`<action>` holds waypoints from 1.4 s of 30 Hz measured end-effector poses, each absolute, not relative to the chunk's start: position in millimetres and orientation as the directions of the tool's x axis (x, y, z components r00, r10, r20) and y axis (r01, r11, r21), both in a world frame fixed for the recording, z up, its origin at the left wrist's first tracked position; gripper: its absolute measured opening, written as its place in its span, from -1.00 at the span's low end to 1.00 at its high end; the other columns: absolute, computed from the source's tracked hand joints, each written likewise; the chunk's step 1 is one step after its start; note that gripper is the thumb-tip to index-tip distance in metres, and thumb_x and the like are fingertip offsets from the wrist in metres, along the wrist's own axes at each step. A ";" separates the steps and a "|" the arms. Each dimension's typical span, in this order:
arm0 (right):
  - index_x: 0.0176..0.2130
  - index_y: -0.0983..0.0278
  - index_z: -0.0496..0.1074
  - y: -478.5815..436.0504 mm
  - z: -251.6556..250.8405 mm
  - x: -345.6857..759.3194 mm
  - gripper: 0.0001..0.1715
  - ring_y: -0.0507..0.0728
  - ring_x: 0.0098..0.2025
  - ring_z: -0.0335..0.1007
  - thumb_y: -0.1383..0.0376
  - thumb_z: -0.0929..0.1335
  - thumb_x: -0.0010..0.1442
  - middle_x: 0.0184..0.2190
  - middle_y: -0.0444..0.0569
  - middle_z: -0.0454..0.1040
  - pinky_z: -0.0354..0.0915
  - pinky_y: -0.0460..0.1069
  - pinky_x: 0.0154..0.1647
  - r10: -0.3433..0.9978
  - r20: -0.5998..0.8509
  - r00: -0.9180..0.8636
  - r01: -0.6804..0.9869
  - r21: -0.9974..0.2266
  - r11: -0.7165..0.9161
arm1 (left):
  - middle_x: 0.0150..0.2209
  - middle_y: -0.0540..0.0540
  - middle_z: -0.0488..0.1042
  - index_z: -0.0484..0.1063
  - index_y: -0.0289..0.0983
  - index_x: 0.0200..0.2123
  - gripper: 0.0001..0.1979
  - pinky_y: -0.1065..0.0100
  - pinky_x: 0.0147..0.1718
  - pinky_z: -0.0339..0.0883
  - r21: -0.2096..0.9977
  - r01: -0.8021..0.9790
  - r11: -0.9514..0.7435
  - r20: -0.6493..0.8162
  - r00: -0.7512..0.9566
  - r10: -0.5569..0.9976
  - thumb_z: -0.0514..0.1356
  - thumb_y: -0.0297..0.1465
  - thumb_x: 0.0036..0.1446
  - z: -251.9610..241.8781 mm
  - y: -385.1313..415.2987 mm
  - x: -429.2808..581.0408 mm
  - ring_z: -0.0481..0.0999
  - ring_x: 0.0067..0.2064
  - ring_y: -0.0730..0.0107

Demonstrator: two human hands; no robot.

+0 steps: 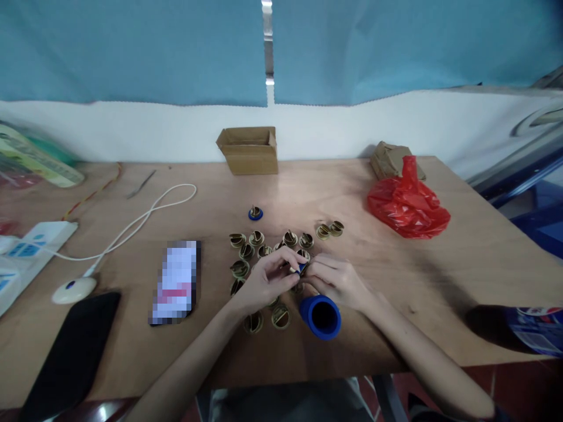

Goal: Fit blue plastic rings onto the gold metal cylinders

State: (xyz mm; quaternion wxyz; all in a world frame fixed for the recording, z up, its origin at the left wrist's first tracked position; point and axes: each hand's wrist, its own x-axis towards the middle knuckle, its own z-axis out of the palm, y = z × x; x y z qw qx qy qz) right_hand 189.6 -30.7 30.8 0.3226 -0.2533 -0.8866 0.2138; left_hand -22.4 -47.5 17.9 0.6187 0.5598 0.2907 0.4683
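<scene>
Nearest me, a black phone [70, 351] lies at the wooden table [440, 281] edge, then my left hand [264, 278] and right hand [336, 280] together pinch a small blue cap [301, 268] over scattered brass fittings [246, 252], steadying it above the blue cup [321, 316].

matt, smooth wooden table [440, 275]; dull brass-coloured metal caps [246, 252]; glossy blue plastic cup [320, 316]; crinkled shiny red plastic bag [407, 205]; matt cardboard box [248, 150]; glossy black phone [74, 346].

On the bench [440, 275], metal clips [264, 246] lie centre, box [248, 150] behind, bag [407, 205] right (phone [176, 281] left).
</scene>
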 end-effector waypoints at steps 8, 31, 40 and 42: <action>-0.28 0.22 0.42 -33.0 34.0 187.5 -0.74 0.11 -0.35 0.33 0.47 0.23 0.37 -0.42 -0.05 0.42 0.31 0.01 -0.32 0.554 0.474 -0.684 0.291 -0.519 0.804 | -0.05 -0.12 0.55 0.47 -0.21 -0.27 -0.90 0.30 0.00 0.31 0.936 -0.349 0.049 0.100 0.395 0.913 0.35 -0.40 0.18 15.4 -47.5 -25.7 0.50 0.03 0.27; -0.23 0.19 0.27 -29.4 19.2 182.1 -0.85 0.00 -0.43 0.30 0.35 0.37 0.28 -0.41 -0.19 0.33 0.29 -0.09 -0.42 0.856 0.336 -0.392 0.198 -0.878 0.435 | 0.01 -0.12 0.55 0.44 -0.25 -0.32 -0.84 0.33 0.02 0.35 0.912 -0.392 0.124 0.021 0.346 0.938 0.38 -0.45 0.12 14.0 -47.8 -20.1 0.51 0.06 0.31; -0.34 0.20 0.21 -25.8 19.5 182.6 -0.76 0.00 -0.49 0.18 0.25 0.38 0.27 -0.48 -0.21 0.25 0.16 -0.08 -0.49 0.885 0.267 -0.381 0.198 -0.912 0.360 | 0.12 -0.17 0.50 0.41 -0.23 -0.21 -0.74 0.28 0.06 0.44 0.952 -0.304 0.045 0.061 0.331 0.942 0.40 -0.48 0.07 15.3 -48.0 -17.7 0.52 0.13 0.25; -0.31 0.20 0.24 -23.9 19.1 183.5 -0.77 0.01 -0.47 0.19 0.19 0.37 0.31 -0.47 -0.21 0.25 0.18 -0.07 -0.46 0.891 0.232 -0.391 0.104 -0.950 0.293 | 0.17 -0.18 0.47 0.40 -0.21 -0.13 -0.62 0.26 0.10 0.45 0.959 -0.284 0.007 0.085 0.310 0.947 0.43 -0.51 0.01 15.1 -47.4 -17.1 0.52 0.17 0.23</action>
